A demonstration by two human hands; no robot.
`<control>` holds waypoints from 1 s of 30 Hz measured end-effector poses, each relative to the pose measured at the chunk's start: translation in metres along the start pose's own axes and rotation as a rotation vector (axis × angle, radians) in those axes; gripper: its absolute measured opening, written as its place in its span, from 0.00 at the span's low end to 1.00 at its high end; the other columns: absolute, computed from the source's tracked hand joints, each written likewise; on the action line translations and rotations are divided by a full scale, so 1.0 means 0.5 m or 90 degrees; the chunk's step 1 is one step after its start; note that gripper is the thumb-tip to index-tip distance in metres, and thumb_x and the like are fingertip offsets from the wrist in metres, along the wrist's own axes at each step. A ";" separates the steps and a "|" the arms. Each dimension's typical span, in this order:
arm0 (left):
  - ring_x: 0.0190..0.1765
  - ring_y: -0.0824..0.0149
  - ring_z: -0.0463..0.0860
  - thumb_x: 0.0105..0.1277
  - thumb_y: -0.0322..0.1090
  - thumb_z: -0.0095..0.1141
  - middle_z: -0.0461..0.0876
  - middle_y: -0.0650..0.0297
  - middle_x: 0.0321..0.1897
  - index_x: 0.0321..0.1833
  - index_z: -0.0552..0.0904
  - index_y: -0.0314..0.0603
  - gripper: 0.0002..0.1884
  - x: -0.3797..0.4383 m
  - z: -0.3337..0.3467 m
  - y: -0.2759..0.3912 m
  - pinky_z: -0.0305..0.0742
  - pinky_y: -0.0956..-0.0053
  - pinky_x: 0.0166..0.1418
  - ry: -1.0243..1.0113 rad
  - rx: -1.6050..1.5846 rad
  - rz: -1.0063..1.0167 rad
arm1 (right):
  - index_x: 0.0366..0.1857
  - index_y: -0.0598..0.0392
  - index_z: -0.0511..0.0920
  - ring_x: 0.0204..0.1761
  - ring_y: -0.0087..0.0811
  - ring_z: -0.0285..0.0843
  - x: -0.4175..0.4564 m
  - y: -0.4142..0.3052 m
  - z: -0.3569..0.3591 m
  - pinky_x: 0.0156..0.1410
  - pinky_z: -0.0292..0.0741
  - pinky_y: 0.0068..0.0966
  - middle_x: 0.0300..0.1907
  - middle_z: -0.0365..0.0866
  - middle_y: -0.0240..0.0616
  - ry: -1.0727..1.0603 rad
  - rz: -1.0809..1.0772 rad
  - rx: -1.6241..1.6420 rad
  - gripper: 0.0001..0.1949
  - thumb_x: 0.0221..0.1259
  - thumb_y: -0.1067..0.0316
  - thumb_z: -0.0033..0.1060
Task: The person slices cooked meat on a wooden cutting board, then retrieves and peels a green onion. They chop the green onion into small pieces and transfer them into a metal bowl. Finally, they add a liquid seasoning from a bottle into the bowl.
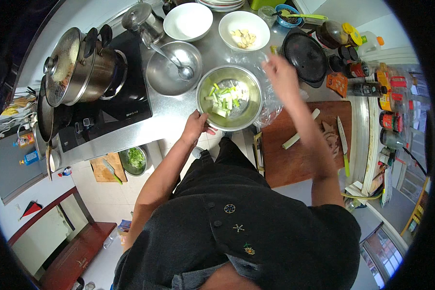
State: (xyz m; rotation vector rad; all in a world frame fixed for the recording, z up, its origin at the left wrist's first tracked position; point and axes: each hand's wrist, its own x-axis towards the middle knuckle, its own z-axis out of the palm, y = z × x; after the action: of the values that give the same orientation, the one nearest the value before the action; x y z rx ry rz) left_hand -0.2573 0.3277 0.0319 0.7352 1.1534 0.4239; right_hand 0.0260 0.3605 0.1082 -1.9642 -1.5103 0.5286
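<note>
My left hand (197, 127) grips the near left rim of a stainless steel bowl (252, 114) with cut scallion or leek pieces (224, 98) in it. Blurred by motion, my right hand (281, 74) is raised beyond the bowl's right side, beside clear plastic wrap (270, 105); its fingers look curled, and whether they hold anything cannot be told. Behind the bowl, a white bowl (226, 27) contains sliced garlic or ginger (244, 38). An empty steel bowl (157, 78) with a metal spoon (185, 72) in it sits to the left.
At left a lidded steel pot (90, 72) is on a black cooktop (130, 98). On the right, a wooden cutting board (286, 166) bears a white stalk (293, 139) and a green-handled knife (342, 134). Behind it are a black pan (304, 56) and several jars. A dark red bench (76, 253) stands lower left.
</note>
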 end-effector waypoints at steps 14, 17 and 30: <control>0.31 0.61 0.84 0.70 0.29 0.37 0.79 0.47 0.42 0.57 0.66 0.21 0.18 -0.095 0.045 0.135 0.84 0.74 0.30 0.038 0.079 0.252 | 0.36 0.63 0.73 0.26 0.57 0.78 -0.133 -0.068 0.000 0.34 0.73 0.48 0.24 0.78 0.57 0.113 -0.022 -0.101 0.15 0.70 0.59 0.45; 0.29 0.61 0.83 0.70 0.29 0.37 0.79 0.48 0.40 0.58 0.66 0.21 0.18 -0.089 0.033 0.134 0.83 0.74 0.28 0.029 0.103 0.222 | 0.33 0.63 0.73 0.27 0.57 0.79 -0.134 -0.073 0.008 0.35 0.73 0.48 0.23 0.78 0.58 0.101 0.003 -0.095 0.16 0.70 0.58 0.45; 0.25 0.57 0.82 0.69 0.30 0.39 0.78 0.45 0.39 0.52 0.66 0.18 0.17 -0.101 -0.013 0.110 0.82 0.70 0.23 0.074 0.148 0.164 | 0.32 0.62 0.73 0.29 0.60 0.77 -0.142 -0.069 0.070 0.35 0.71 0.52 0.23 0.77 0.61 0.083 0.012 -0.061 0.17 0.71 0.57 0.42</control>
State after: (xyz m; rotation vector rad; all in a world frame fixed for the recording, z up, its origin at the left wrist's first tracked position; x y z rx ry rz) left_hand -0.2785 0.3352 0.1035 1.0805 1.2346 0.5592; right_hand -0.0408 0.3059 0.1021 -2.0452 -1.4615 0.3333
